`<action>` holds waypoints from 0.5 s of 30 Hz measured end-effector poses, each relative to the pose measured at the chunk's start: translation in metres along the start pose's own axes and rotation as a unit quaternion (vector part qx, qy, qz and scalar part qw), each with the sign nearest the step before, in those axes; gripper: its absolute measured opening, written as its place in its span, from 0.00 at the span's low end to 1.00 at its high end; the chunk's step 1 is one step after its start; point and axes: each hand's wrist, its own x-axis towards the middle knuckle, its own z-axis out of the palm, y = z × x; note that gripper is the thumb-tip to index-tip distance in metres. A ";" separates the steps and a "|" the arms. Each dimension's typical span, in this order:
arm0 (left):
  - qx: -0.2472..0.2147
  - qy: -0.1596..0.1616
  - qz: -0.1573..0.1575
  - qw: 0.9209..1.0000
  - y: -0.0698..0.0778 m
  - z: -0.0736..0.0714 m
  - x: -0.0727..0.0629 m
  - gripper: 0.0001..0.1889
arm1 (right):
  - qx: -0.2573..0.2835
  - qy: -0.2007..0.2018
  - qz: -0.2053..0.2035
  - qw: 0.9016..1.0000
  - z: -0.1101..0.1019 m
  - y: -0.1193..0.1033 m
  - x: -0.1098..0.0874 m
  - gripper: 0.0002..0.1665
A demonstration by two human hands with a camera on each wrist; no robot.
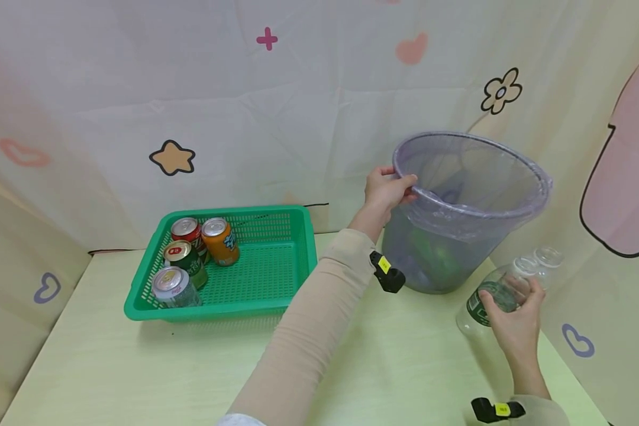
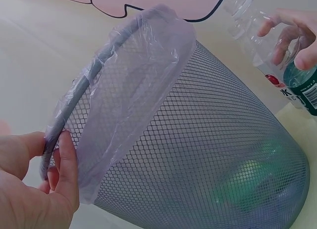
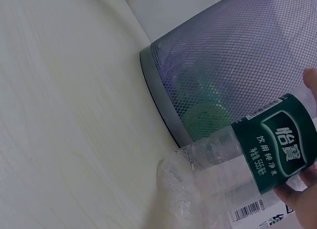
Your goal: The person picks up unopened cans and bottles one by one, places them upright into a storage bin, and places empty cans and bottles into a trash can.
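A mesh waste bin (image 1: 431, 254) lined with a thin purplish bag stands at the right of the table. My left hand (image 1: 386, 189) pinches its lined rim (image 2: 81, 85) on the left side, thumb on one face and fingers on the other. Greenish shapes show dimly through the mesh (image 2: 198, 174). To the right of the bin, my right hand (image 1: 519, 325) grips clear plastic bottles with green labels; two necks show in the head view. The nearer bottle (image 3: 272, 145) lies tilted across the right wrist view, and another bottle (image 3: 218, 199) is partly hidden beside it.
A green plastic basket (image 1: 266, 307) stands on the left of the table, with several drink cans, one an orange can (image 1: 220, 242), at its left end. A patterned curtain (image 1: 234, 118) hangs behind and on both sides of the table (image 1: 191, 378).
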 end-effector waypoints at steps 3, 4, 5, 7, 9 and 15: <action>-0.002 -0.002 0.000 1.000 -0.001 0.000 0.001 0.19 | -0.002 0.003 0.000 1.000 0.000 0.001 0.000 0.46; -0.003 -0.003 0.000 1.000 -0.001 0.001 0.001 0.19 | 0.000 0.003 -0.002 1.000 0.000 0.001 -0.001 0.46; -0.003 -0.004 0.000 1.000 -0.002 0.001 0.001 0.19 | 0.004 0.003 -0.006 1.000 0.000 0.002 -0.001 0.46; -0.002 -0.004 0.000 1.000 -0.002 0.001 0.002 0.18 | 0.008 0.004 -0.013 1.000 0.000 0.003 -0.002 0.46; -0.003 -0.003 0.000 1.000 -0.002 0.001 0.001 0.18 | 0.011 0.005 -0.019 1.000 0.000 0.004 -0.002 0.46; -0.002 -0.003 0.001 1.000 -0.002 0.001 0.001 0.18 | -0.003 -0.005 -0.014 1.000 -0.003 0.001 -0.004 0.46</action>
